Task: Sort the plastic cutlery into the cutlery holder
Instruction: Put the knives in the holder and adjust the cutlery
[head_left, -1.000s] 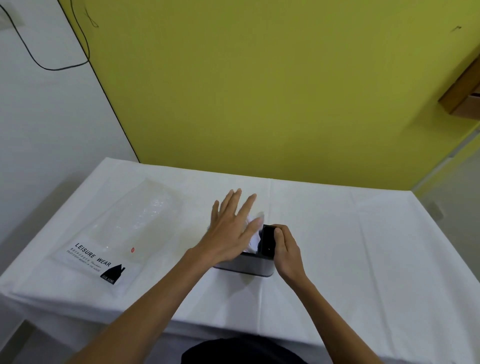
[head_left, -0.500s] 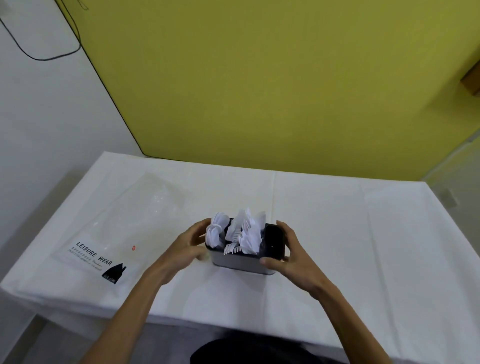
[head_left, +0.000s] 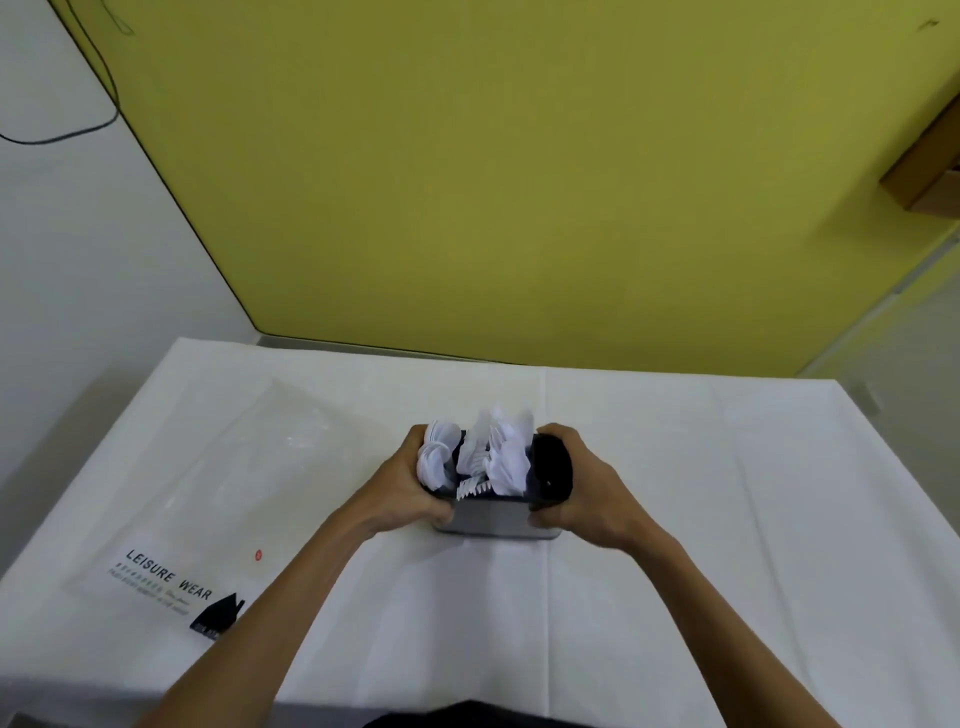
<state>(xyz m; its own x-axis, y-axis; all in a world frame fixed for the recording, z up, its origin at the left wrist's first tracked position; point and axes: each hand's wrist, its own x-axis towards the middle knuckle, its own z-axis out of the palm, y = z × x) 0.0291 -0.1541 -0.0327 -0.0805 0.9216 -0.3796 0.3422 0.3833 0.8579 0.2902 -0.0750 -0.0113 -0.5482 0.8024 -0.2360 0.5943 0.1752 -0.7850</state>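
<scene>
Plastic cutlery (head_left: 506, 457) blurs together, uncountable. One cutlery holder (head_left: 488, 517); left hand (head_left: 402, 488) and right hand (head_left: 587, 499) curl around its ends.

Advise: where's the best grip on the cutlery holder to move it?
Take the cutlery holder by its two short end walls, coming in from the sides, as the left hand and right hand do now. It is a narrow upright box, and the white cutlery sticking out of the top likely blocks a grasp from above.
</scene>
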